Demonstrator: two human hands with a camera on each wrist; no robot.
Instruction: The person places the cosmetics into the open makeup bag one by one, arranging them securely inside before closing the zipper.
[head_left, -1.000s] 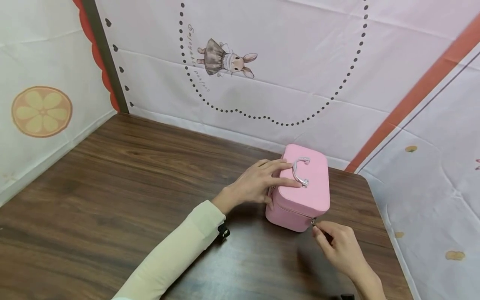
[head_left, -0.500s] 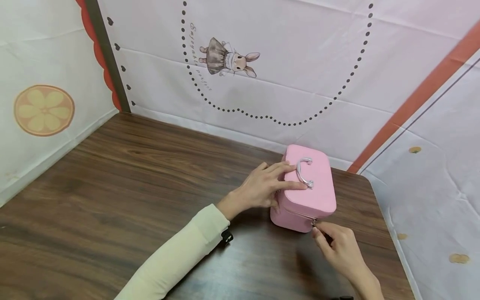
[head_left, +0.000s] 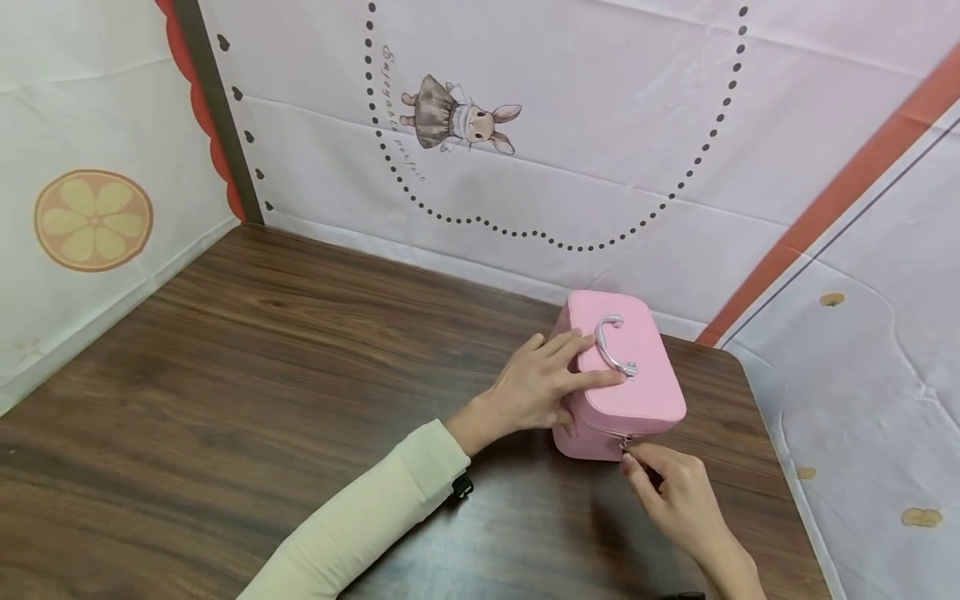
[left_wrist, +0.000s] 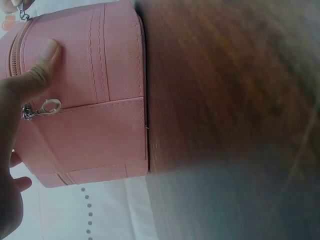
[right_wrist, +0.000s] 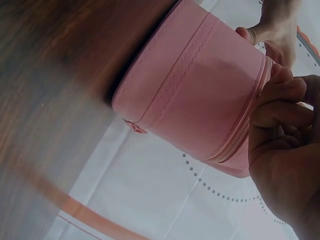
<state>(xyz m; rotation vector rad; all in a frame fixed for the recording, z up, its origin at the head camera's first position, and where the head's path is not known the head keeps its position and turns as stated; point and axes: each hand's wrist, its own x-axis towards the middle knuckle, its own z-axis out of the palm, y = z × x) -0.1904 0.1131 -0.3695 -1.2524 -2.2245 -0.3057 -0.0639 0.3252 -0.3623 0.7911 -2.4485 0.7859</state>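
Observation:
A pink box-shaped zip case (head_left: pixel 637 333) with a curved silver handle (head_left: pixel 611 354) on its lid stands on the wooden table. My left hand (head_left: pixel 528 387) rests on it, fingers stretched over the lid up to the handle. Its thumb (left_wrist: pixel 42 65) presses the side wall just below the zip (left_wrist: pixel 16 50). At the near end of the case, my right hand (head_left: pixel 675 492) pinches a small metal zipper pull (head_left: pixel 625 446) between thumb and forefinger. A second zipper pull (left_wrist: pixel 50 106) hangs loose on the side below the left thumb. In the right wrist view, my curled fingers (right_wrist: pixel 280 115) mostly hide the held pull.
The dark wooden table (head_left: pixel 300 375) stretches out to the left. Printed cloth (head_left: pixel 600 125) hangs behind it and on both sides, close behind the case. The table's right edge (head_left: pixel 776 458) runs just beyond the right hand.
The case's near end has swung to the right, my left hand moving along with it. My right hand stays almost in place, so the pinched pull now sits farther left along the near end.

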